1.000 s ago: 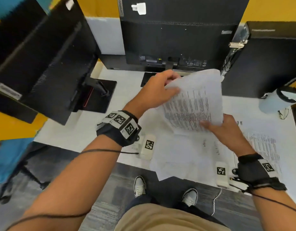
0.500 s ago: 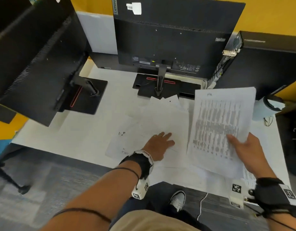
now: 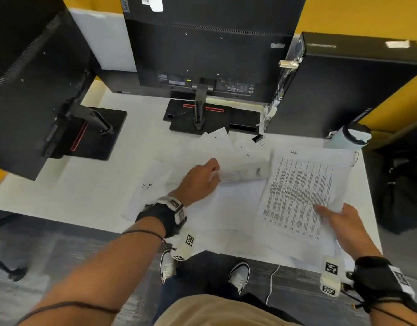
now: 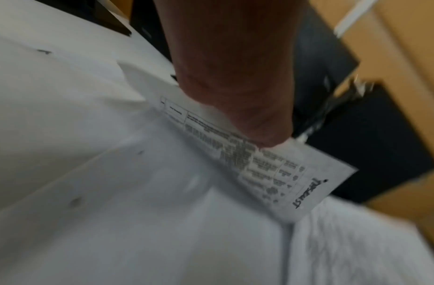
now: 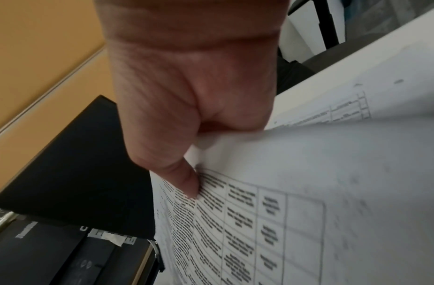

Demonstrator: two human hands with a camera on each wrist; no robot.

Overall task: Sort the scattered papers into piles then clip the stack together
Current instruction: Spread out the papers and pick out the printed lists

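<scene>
Left hand (image 3: 199, 178) pinches a limp printed sheet (image 3: 244, 171) by its edge; right hand (image 3: 339, 222) grips the thin, floppy printed stack (image 3: 301, 196) at its corner.

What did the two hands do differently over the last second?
The left hand let go of the printed sheet both hands had held, dropped to the loose papers on the desk, lay flat there, and now pinches another sheet, lifting its edge. The right hand carried the printed sheet rightward. Its grip stayed, as did the binder clip.
</scene>
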